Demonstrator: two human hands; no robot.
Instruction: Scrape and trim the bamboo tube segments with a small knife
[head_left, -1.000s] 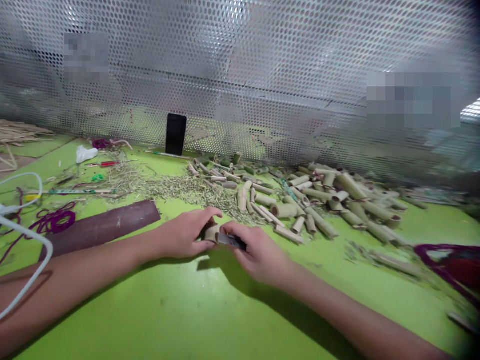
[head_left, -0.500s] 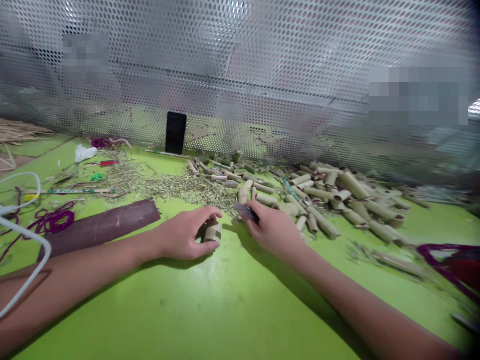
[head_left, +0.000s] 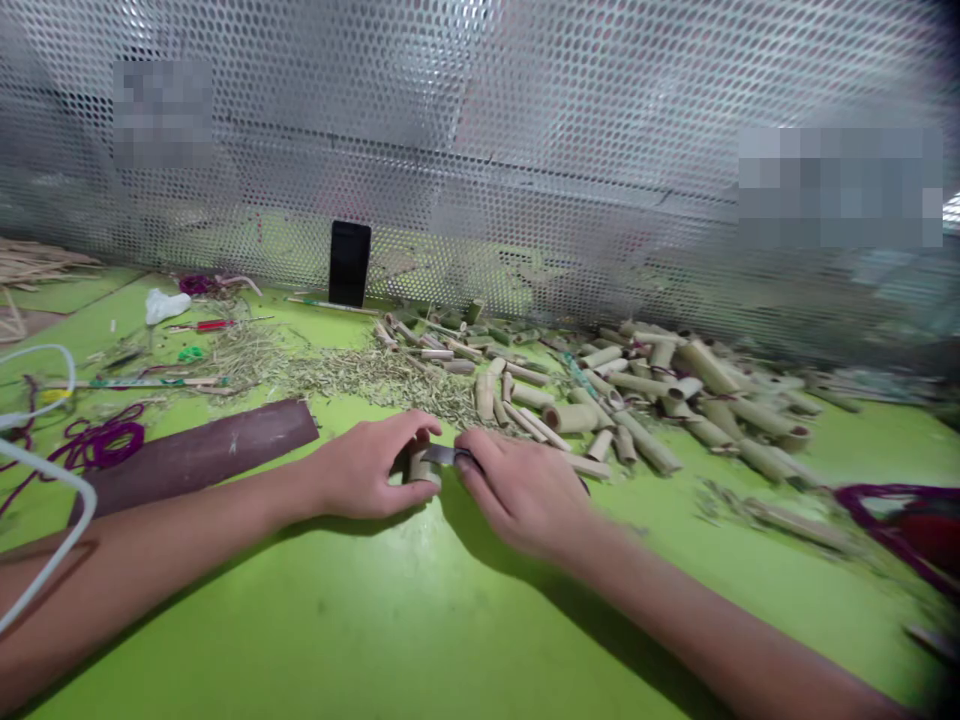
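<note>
My left hand (head_left: 367, 468) is closed around a short bamboo piece (head_left: 421, 470) that stands on the green table (head_left: 360, 620). My right hand (head_left: 525, 490) grips a small grey blade (head_left: 441, 455) and holds it against the top of that bamboo piece. Both hands meet at the middle of the table. A pile of cut bamboo tubes (head_left: 645, 400) lies just beyond my right hand.
Bamboo shavings (head_left: 360, 375) are strewn behind my hands. A dark brown board (head_left: 202, 455) lies to the left, with purple cord (head_left: 105, 440) and a white cable (head_left: 52, 470). A black phone (head_left: 349, 264) leans on the perforated metal screen (head_left: 525, 150). Purple and red material (head_left: 915, 530) lies at the right edge.
My right hand swung away towards the bamboo pile with the blade, then came back and set it on the bamboo piece. My left hand has kept its hold.
</note>
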